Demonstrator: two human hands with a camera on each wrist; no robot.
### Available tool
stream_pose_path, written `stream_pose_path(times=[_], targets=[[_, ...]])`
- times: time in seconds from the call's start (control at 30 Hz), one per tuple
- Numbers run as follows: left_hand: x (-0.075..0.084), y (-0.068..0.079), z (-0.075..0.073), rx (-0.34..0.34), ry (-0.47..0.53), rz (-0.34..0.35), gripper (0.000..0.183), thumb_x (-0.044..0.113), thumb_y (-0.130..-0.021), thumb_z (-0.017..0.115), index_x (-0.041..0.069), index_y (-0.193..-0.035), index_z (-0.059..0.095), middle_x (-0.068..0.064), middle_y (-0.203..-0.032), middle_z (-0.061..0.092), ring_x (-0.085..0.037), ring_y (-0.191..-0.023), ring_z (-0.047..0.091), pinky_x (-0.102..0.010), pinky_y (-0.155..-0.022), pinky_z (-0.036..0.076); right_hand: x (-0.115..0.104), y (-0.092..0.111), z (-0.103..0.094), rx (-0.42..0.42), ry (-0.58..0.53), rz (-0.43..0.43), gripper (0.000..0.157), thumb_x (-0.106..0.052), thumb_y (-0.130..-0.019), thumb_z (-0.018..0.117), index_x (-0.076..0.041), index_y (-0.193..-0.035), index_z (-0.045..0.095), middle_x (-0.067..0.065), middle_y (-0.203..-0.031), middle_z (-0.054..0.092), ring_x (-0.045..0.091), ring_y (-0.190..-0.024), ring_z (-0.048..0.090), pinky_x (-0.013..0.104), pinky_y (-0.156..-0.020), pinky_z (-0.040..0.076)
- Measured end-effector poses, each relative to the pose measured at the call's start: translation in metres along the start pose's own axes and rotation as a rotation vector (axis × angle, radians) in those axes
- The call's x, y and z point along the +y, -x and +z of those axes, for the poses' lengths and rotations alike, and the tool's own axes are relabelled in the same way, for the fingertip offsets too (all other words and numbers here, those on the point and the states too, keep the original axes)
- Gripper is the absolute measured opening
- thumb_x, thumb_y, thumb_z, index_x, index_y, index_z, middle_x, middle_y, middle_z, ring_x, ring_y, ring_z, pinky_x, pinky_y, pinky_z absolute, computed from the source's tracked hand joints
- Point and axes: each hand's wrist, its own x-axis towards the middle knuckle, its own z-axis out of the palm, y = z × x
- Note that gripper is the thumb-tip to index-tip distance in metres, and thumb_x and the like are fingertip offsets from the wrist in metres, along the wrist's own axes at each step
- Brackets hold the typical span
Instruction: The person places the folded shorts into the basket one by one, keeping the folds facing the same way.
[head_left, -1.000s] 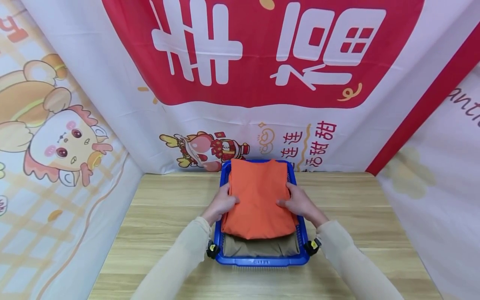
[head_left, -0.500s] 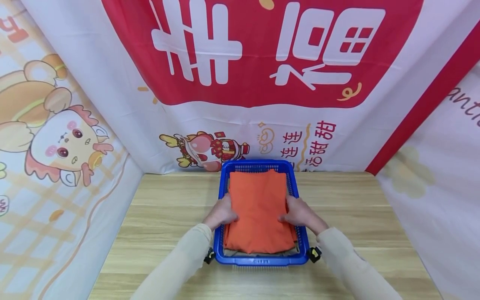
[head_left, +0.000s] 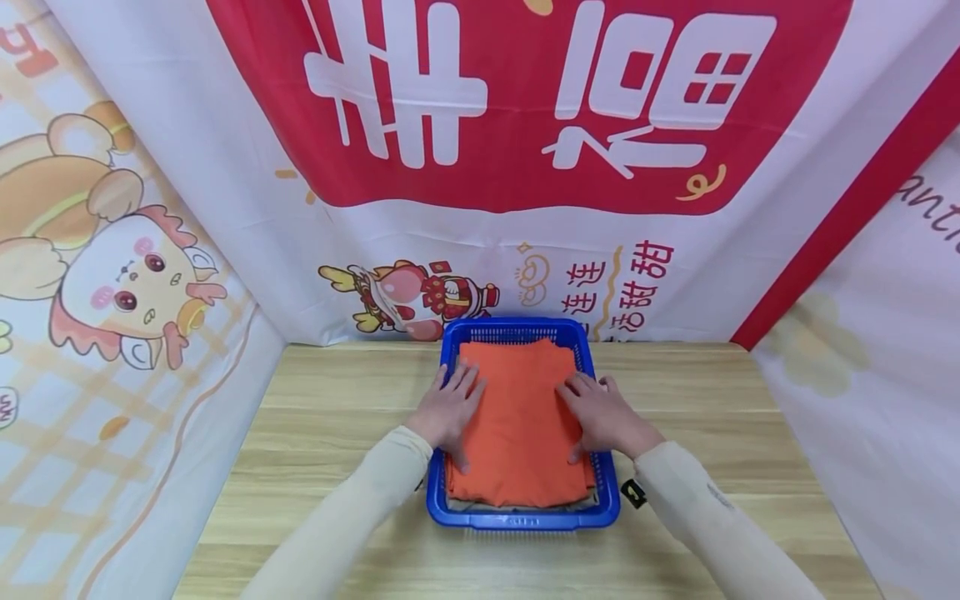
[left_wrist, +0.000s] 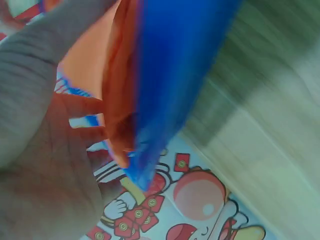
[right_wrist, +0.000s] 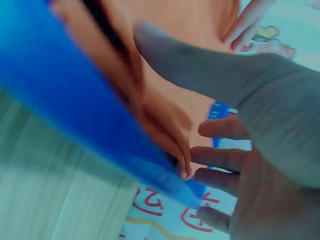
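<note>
A folded orange cloth [head_left: 521, 425], perhaps a garment, lies inside a blue plastic basket [head_left: 522, 521]. Under its near edge shows a strip of brownish-grey cloth [head_left: 480, 505]. My left hand [head_left: 448, 410] rests on the orange cloth's left side with its fingers spread. On the opposite side, my right hand [head_left: 603, 417] touches the cloth, fingers extended and thumb apart. In both wrist views the palms face the cloth and the basket's side, and neither hand grips anything.
The basket stands on a wood-grain table [head_left: 337, 467], close to the white and red printed cloth [head_left: 495, 167] at the back. Printed hangings [head_left: 112, 292] rise at the left and right. A small black wrist piece [head_left: 633, 492] shows by my right sleeve.
The orange cloth has come nearer and settled lower in the basket. Both hands have let go of its sides, and their fingers have spread over its top edges.
</note>
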Motion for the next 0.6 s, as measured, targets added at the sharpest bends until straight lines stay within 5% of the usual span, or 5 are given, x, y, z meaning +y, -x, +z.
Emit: stream_pose_path(times=[0.17, 0.37, 0.47, 0.6], targets=[[0.000, -0.002, 0.009, -0.090, -0.119, -0.014, 0.147, 0.076, -0.049, 0.087, 0.006, -0.161, 0.023, -0.017, -0.168, 0.012, -0.033, -0.154, 0.010, -0.059, -0.121, 0.009, 0.007, -0.005, 0.009, -0.115, 0.052, 0.005, 0.119, -0.053, -0.064, 0.093, 0.001, -0.155, 0.037, 0.022, -0.161, 0.031, 0.043, -0.151, 0.019, 0.073, -0.113, 0.009], [0.006, -0.006, 0.016, -0.091, -0.201, -0.046, 0.147, 0.077, -0.045, 0.088, 0.009, -0.160, 0.028, -0.016, -0.167, 0.018, -0.031, -0.153, 0.018, -0.061, -0.120, 0.010, 0.010, -0.011, 0.018, -0.165, 0.126, 0.013, 0.121, -0.057, -0.065, 0.091, -0.002, -0.156, 0.034, 0.020, -0.162, 0.029, 0.042, -0.151, 0.017, 0.074, -0.113, 0.004], [0.006, -0.006, 0.018, -0.092, -0.157, -0.040, 0.146, 0.076, -0.047, 0.088, 0.007, -0.161, 0.027, -0.017, -0.167, 0.016, -0.033, -0.153, 0.017, -0.063, -0.120, 0.008, 0.010, -0.010, 0.019, -0.151, 0.126, 0.008, 0.119, -0.057, -0.066, 0.090, -0.003, -0.156, 0.035, 0.020, -0.162, 0.030, 0.043, -0.151, 0.018, 0.075, -0.112, 0.005], [-0.002, -0.003, 0.017, -0.029, 0.039, -0.022, 0.141, 0.075, -0.055, 0.086, 0.004, -0.161, 0.024, -0.020, -0.167, 0.015, -0.037, -0.154, 0.012, -0.064, -0.119, 0.004, 0.010, -0.001, 0.013, -0.027, -0.004, -0.024, 0.108, -0.052, -0.071, 0.089, -0.003, -0.154, 0.040, 0.022, -0.158, 0.036, 0.044, -0.149, 0.022, 0.076, -0.110, 0.007]])
